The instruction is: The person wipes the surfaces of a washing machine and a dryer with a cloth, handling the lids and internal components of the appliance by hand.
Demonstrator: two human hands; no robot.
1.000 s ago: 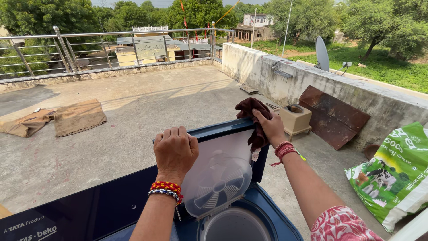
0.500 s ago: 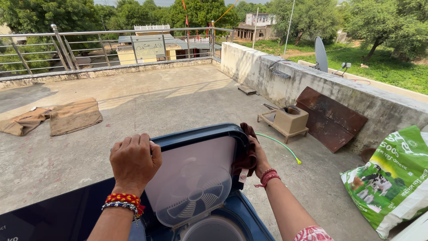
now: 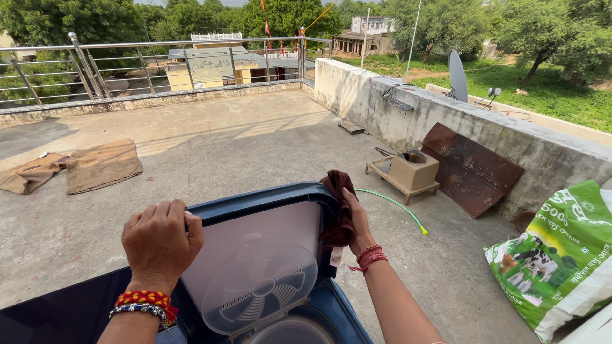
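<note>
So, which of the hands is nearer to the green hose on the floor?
Right. The right hand presses a dark red cloth on the lid's right edge, close to the green hose. The left hand grips the lid's top left corner, farther away.

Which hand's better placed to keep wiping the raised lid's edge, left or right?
Right, probably. The right hand already presses the dark red cloth against the side edge of the raised blue lid. The left hand has its fingers hooked over the top edge, steadying the lid.

Single head view, close above hands, facing out over rooftop
</note>
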